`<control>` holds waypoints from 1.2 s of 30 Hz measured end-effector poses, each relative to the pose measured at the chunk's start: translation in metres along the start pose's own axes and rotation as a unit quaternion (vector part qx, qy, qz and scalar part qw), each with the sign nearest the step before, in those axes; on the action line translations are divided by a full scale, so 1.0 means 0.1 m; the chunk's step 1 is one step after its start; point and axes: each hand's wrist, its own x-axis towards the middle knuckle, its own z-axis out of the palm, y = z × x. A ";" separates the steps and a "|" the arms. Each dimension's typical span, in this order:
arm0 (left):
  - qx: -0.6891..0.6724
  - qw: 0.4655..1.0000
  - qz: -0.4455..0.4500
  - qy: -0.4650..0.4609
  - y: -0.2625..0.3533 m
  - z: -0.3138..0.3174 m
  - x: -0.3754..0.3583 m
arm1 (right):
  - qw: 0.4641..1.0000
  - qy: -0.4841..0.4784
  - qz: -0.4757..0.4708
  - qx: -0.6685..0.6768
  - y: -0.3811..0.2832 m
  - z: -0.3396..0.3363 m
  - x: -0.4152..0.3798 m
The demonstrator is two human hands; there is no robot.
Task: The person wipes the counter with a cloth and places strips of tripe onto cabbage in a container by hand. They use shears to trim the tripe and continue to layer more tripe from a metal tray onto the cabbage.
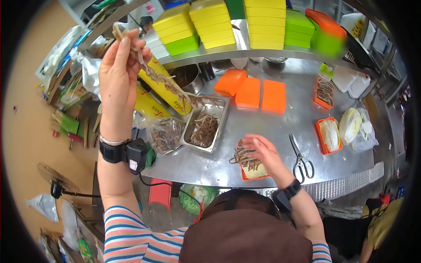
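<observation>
My left hand (120, 65) is raised at the upper left, its fingers pinching a long, ragged brown food strip (162, 79) that looks like tripe. The strip hangs down to the right, towards a steel tray (223, 115) holding a heap of similar brown strips (205, 127). Lower down, my right hand (265, 155) hovers with its fingers apart over or against a small orange box (254, 178). Brown strips (246, 158) lie in this box beside something pale yellow and shredded. Whether the fingers touch the strips is hard to tell.
Scissors (301, 160) lie right of the box. Orange boxes (274, 96) stand behind, and filled ones (330, 136) sit at the right beside a napa cabbage (350, 125). A plastic bag (164, 135) of brown strips adjoins the tray. Yellow boxes (264, 24) are stacked on the shelf.
</observation>
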 end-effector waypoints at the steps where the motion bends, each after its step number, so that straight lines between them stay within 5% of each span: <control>1: 0.006 1.000 0.003 -0.011 0.11 0.03 0.00 | 0.998 0.002 0.008 0.068 0.06 0.13 0.13; 3: 0.014 1.000 0.006 -0.012 0.32 0.13 -0.06 | 0.990 -0.002 0.018 0.137 0.21 0.36 0.43; 5: 0.022 0.999 0.001 -0.029 0.49 0.18 -0.13 | 0.959 0.136 0.026 0.249 0.40 0.60 0.69; 7: 0.036 0.999 -0.009 -0.030 0.57 0.22 -0.28 | 0.943 0.127 0.063 0.302 0.49 0.77 0.75; 12: 0.106 0.992 -0.066 -0.030 0.59 0.27 -0.68 | 0.887 -0.046 0.249 0.386 0.96 1.39 0.52; 20: 0.157 0.974 -0.127 -0.101 0.45 -0.17 -1.68 | 0.811 -0.168 0.230 0.511 0.61 1.88 -0.01; 24: 0.211 0.946 -0.182 -0.164 0.19 -0.63 -2.18 | 0.807 -0.150 0.200 0.535 0.68 2.21 0.03; 26: 0.359 0.905 -0.039 -0.226 0.02 -0.80 -2.36 | 0.829 -0.112 0.193 0.513 0.70 2.43 0.01; 28: 0.532 0.808 0.055 -0.248 -0.10 -0.96 -2.60 | 0.827 -0.129 0.216 0.503 0.80 2.58 0.00; 29: 0.516 0.816 0.063 -0.252 -0.13 -1.03 -2.71 | 0.824 -0.082 0.232 0.511 0.84 2.71 -0.02; 31: 0.581 0.749 0.127 -0.292 -0.21 -1.23 -2.94 | 0.840 -0.060 0.220 0.492 0.97 2.85 -0.10; 35: 0.543 0.776 0.122 -0.298 -0.26 -1.55 -3.36 | 0.835 -0.008 0.175 0.521 1.55 3.28 -0.15; 36: 0.497 0.827 0.079 -0.253 -0.20 -1.57 -3.43 | 0.860 -0.007 0.173 0.481 1.64 3.28 -0.18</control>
